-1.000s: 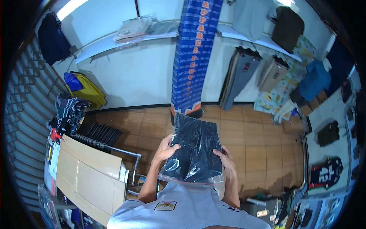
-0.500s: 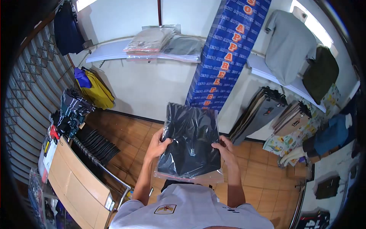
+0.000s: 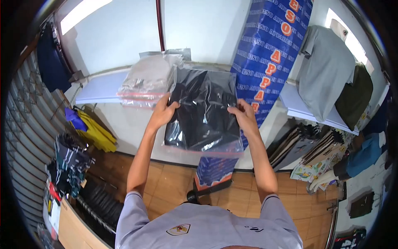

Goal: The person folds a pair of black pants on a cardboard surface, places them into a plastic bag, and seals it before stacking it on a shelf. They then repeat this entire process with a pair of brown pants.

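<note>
A clear plastic bag with a folded black garment (image 3: 203, 110) inside is held up in front of me at shelf height. My left hand (image 3: 163, 112) grips its left edge and my right hand (image 3: 243, 116) grips its right edge. Just behind the bag, a white wall shelf (image 3: 99, 88) carries a stack of bagged grey garments (image 3: 147, 81). The bag covers part of that stack and of the shelf.
A blue banner with orange letters (image 3: 271, 50) hangs on the wall to the right. A grey shirt (image 3: 325, 68) and a dark green one (image 3: 355, 95) hang at the right. A rack of dark clothes (image 3: 68, 164) and a yellow garment (image 3: 93, 130) stand at the left.
Both arms have lifted the bagged black garment from chest height up to the shelf, and my view has tilted upward with it.
</note>
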A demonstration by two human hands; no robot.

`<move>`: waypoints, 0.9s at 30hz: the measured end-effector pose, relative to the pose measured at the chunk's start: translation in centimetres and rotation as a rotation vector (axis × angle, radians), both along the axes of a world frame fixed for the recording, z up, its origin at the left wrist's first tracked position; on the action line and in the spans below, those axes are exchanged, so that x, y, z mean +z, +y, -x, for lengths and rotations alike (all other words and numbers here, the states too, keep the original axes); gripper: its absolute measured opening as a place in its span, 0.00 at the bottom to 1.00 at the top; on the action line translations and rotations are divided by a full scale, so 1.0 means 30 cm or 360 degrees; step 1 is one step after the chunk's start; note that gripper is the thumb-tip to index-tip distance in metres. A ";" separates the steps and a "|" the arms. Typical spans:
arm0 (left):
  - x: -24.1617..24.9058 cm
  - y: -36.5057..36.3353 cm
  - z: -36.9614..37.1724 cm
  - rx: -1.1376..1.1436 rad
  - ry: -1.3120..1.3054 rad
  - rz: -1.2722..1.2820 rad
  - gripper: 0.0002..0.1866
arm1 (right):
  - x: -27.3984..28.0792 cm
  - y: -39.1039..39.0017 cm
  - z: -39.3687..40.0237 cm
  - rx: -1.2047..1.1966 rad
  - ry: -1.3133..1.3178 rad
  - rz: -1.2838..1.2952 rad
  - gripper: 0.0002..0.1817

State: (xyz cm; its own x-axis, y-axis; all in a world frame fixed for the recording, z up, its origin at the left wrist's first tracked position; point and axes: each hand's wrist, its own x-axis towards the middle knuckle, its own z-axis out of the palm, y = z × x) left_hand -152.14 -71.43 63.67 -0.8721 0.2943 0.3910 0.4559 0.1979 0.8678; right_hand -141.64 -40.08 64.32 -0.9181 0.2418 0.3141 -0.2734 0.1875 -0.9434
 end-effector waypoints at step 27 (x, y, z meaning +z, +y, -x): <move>0.012 0.166 0.880 0.0076 0.0514 0.1239 0.29 | 0.010 -0.004 0.764 -0.0589 -0.0303 -0.1076 0.34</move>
